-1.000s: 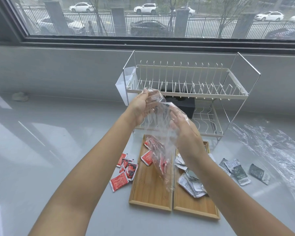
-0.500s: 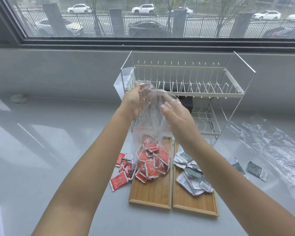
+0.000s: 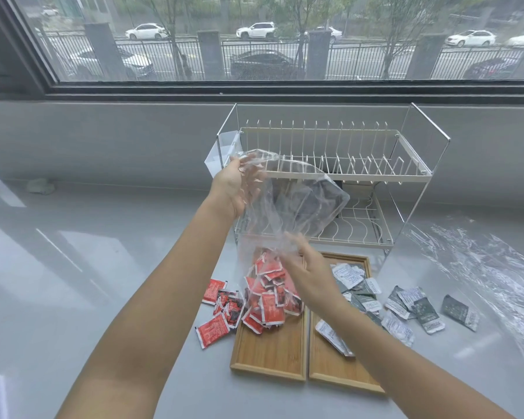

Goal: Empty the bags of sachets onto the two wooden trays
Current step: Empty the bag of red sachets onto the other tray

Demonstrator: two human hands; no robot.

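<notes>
A clear plastic bag hangs above the left wooden tray. My left hand grips its upper end. My right hand pinches the bag lower down, over the seam between the trays. Several red sachets are piled at the bag's lower end on the left tray; I cannot tell how many are still inside the bag. Grey and white sachets lie on the right wooden tray, partly hidden by my right forearm.
A few red sachets lie on the counter left of the trays, and several grey sachets to the right. A wire dish rack stands behind the trays. A second clear bag lies flat at the right.
The red sachets have slid to the bottom of the bag and onto the left tray. My right hand has dropped from the bag's top to lower down.
</notes>
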